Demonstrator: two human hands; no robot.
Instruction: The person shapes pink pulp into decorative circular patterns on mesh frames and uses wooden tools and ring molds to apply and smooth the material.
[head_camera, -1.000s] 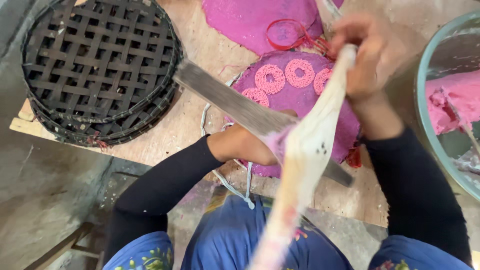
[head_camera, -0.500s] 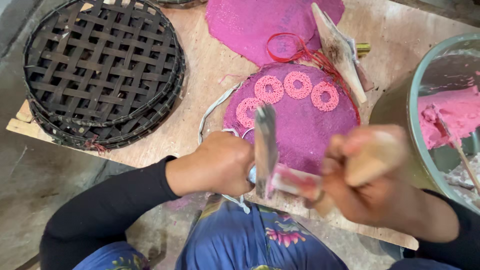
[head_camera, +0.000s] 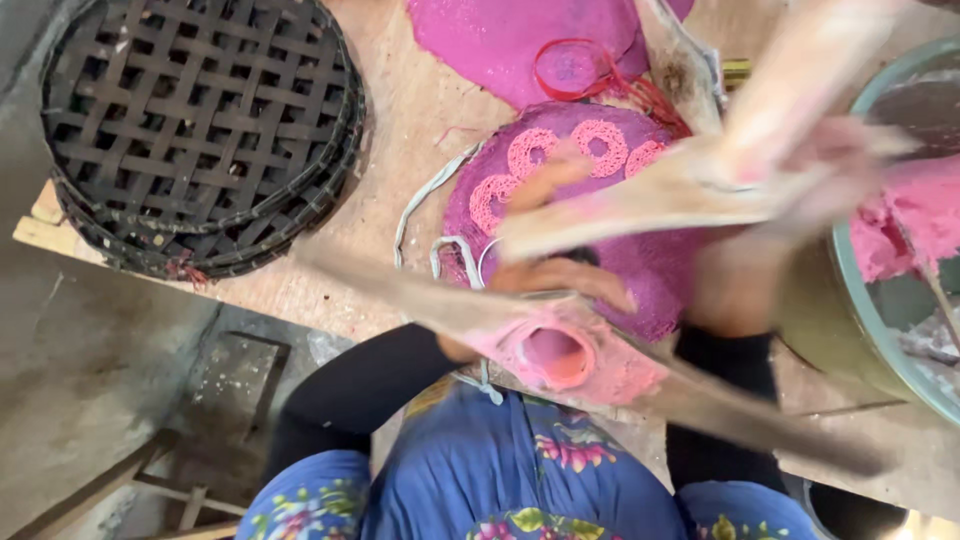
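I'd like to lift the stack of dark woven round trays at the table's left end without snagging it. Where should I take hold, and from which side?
Probably grip the stack of woven trays by its rim at two opposite points, coming from the near left edge, where it juts past the wooden table. The open lattice also lets fingers hook through. Both hands are busy elsewhere.

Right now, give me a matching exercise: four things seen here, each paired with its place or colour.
Things:
1. woven trays
2. bowl
3. lacy rings
4. red loop

Descriptions:
A. far right, grey-green rim, pink paste inside
B. stacked at left, dark lattice
C. on the farther magenta mat
D. pink, in a row on the nearer magenta mat

Pairs: 1-B, 2-A, 3-D, 4-C
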